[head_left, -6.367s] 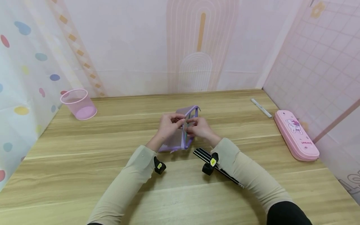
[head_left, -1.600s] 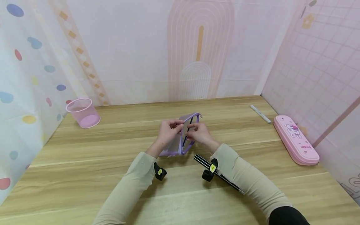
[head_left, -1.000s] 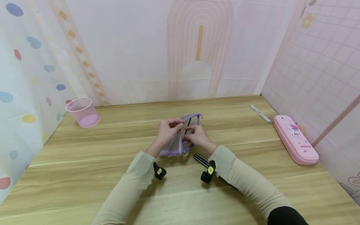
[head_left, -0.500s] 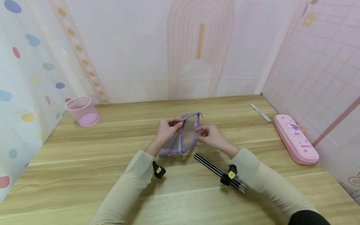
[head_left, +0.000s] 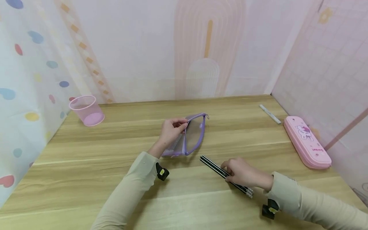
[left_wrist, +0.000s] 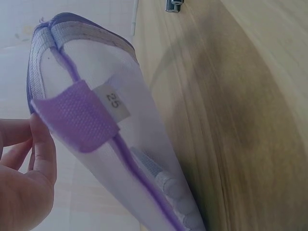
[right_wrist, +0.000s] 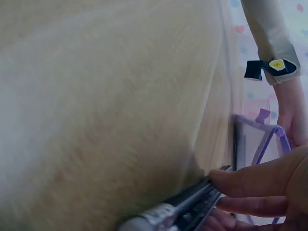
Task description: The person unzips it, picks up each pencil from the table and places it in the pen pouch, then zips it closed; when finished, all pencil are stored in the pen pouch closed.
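Note:
My left hand (head_left: 171, 132) pinches the upper edge of a see-through mesh pouch (head_left: 194, 136) with purple trim, holding its mouth apart in the head view. A purple tab (left_wrist: 79, 118) and a white "25" label (left_wrist: 113, 102) show on the pouch's end in the left wrist view. My right hand (head_left: 241, 172) grips a small bundle of dark, light-striped pencils (head_left: 211, 165) lying slantwise on the table. In the right wrist view the thumb lies on one side of the pencils (right_wrist: 195, 204) and fingers on the other; their eraser ends point toward the camera.
A pink see-through bin (head_left: 87, 111) stands at the back left. At the right, a pink pencil case (head_left: 307, 142) with a rabbit picture lies by the wall, and a white pen (head_left: 270, 114) lies behind it. Patterned cloth walls bound the wooden table (head_left: 138, 118).
My right hand has left the pouch's mouth, moved toward me and to the right, and taken hold of the pencils. A dark stick it held at the pouch is out of its fingers. Left hand stays.

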A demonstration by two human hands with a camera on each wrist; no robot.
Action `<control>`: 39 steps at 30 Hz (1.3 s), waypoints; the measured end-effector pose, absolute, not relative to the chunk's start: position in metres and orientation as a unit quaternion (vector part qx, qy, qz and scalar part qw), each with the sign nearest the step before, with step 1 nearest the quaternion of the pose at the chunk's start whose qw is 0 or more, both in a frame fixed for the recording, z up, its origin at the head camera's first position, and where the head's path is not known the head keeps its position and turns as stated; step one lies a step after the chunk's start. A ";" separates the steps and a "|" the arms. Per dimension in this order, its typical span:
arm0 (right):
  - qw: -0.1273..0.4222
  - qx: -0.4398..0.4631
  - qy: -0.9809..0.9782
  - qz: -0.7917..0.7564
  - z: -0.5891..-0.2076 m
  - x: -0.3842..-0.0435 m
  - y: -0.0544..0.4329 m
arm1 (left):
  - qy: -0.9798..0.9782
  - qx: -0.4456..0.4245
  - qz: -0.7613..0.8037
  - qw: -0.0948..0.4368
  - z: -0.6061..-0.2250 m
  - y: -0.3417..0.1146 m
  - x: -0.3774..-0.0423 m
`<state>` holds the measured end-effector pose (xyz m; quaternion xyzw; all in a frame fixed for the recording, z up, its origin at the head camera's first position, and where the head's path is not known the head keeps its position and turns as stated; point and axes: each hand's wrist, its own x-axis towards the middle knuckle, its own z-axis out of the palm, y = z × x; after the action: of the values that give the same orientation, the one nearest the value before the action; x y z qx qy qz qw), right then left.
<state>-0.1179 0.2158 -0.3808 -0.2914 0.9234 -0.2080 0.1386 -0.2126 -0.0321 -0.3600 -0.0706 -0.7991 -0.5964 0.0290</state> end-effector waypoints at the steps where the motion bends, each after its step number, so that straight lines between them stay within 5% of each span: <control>1: 0.138 -0.292 0.920 -0.222 -0.382 -0.118 0.217 | -0.800 -0.072 -0.595 0.030 -0.359 -0.032 -0.213; 10: 0.178 -0.277 0.891 -0.311 -0.389 -0.125 0.233 | -0.807 -0.078 -0.585 0.031 -0.356 -0.031 -0.213; 29: 0.117 -0.229 0.870 -0.420 -0.385 -0.140 0.242 | -0.812 -0.081 -0.577 0.034 -0.360 -0.032 -0.212; 39: 0.071 -0.122 0.807 -0.573 -0.380 -0.158 0.221 | -0.818 -0.060 -0.572 0.024 -0.361 -0.029 -0.214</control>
<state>-0.1585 0.2212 -0.3804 -0.1215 0.8071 -0.5734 0.0709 -0.2143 -0.0293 -0.3614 -0.0602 -0.8179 -0.5716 0.0238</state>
